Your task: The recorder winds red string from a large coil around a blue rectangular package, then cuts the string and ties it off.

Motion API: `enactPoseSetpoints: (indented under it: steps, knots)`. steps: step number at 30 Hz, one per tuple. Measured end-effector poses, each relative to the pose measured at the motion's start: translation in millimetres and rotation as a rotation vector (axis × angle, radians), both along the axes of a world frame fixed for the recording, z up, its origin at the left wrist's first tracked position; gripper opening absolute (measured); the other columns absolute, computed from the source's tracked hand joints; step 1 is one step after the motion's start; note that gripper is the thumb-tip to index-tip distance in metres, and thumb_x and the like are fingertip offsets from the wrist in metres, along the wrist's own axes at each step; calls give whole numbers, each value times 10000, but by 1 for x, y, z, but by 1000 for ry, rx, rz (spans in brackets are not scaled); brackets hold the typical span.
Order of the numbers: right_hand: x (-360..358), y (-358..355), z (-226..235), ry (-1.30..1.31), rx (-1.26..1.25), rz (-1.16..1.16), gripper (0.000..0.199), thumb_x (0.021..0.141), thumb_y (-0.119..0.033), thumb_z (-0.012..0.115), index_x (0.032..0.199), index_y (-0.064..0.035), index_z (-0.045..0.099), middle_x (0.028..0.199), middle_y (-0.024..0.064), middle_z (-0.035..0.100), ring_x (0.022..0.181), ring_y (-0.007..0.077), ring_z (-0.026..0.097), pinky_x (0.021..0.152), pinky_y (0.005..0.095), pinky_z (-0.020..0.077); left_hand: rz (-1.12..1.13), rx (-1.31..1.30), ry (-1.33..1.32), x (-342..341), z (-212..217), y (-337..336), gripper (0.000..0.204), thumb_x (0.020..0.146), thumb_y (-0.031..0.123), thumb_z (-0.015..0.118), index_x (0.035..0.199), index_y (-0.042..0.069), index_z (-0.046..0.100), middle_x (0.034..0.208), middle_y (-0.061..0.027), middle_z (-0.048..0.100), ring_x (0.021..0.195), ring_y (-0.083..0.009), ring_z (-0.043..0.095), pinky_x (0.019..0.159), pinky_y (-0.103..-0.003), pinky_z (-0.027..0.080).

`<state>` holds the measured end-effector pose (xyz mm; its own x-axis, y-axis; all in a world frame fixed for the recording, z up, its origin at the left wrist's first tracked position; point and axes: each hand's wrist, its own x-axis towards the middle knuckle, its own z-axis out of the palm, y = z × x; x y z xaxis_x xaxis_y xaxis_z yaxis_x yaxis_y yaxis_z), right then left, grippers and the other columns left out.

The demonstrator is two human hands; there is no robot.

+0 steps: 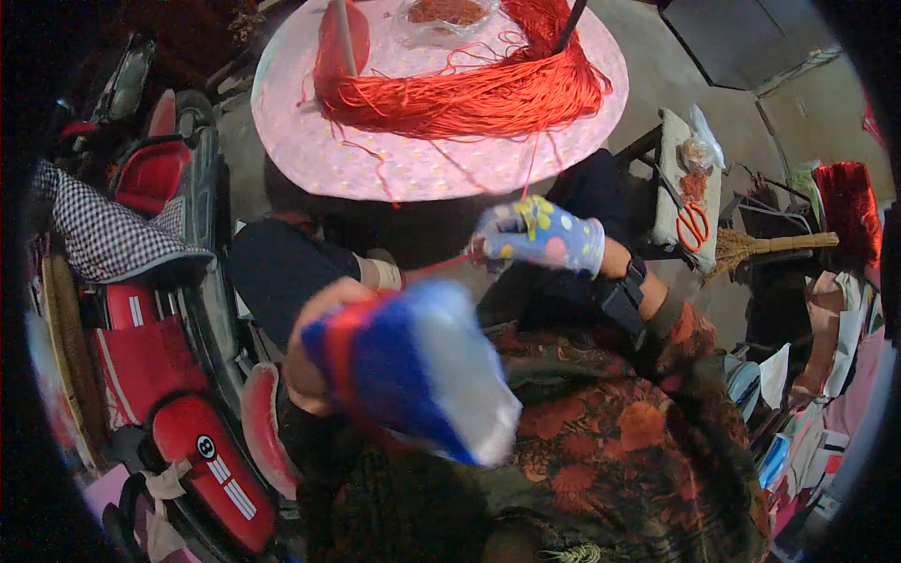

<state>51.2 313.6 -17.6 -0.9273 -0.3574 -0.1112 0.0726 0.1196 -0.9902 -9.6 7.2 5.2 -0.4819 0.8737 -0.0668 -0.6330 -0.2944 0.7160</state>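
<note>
Two hands in the head view, both gloved. Right hand (542,237) in a pale blue spotted glove, fingers (495,242) pinched together on a thin red thread (436,264). Thread drawn taut, running leftward from those fingertips toward the left hand (324,349), and a second strand rising from the pinch up to the red cord bundle (469,94). Bundle heaped on the round pink table (413,164), well beyond the fingertips, spilling across its far half.

Left hand close to the lens and blurred, wrapped in a red, blue and white glove (413,371); fingers curled inward, cannot tell what, if anything, sits inside the curl or how far closed. Thread's near end lost just beside a pale taped finger (382,274) above that glove.

Off to the right of the pinching fingers, well apart: orange-handled scissors (693,225) lying on a small padded stool (671,178), and a straw broom (765,246) just beyond. Left of the curled fingers, a red ride-on toy car (188,441) and a checked cloth (103,230).
</note>
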Motion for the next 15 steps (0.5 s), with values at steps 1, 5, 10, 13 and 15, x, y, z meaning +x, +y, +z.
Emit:
enactPoseSetpoints:
  steps: [1,5,10,13,15]
  knots:
    - [7,-2,-1,-37,-26,51,236,927,-260,617,943,-31,673,826,14,670,777,94,618,730,278,512,83,60,-68,-2,2,-1,706,799,466,650,1294,-8,480,1212,-140,584,1086,-238,584,971,-374,452]
    - [24,-25,15,445,490,239,171,891,-265,593,919,-114,669,817,147,654,798,323,648,667,391,531,579,-405,93,8,7,12,628,884,361,620,1353,-2,414,1254,-151,536,1126,-251,556,990,-384,438]
    - [-2,-19,48,632,471,193,217,837,-324,655,821,-108,668,713,108,643,702,298,655,610,375,509,55,-724,634,3,-7,25,484,709,214,783,1099,16,575,928,-43,604,859,-114,568,794,-289,486]
    - [-16,0,20,312,191,30,239,769,-271,745,887,-71,691,804,73,696,737,186,674,681,308,517,-93,-510,343,9,11,20,492,686,221,795,1084,13,595,966,-58,630,890,-143,602,808,-308,492]
    - [-11,7,11,261,182,-68,223,830,-248,701,931,-50,681,839,74,698,760,168,670,721,304,518,-42,-300,159,9,17,12,525,680,265,799,1089,4,599,997,-71,645,913,-176,625,819,-323,498]
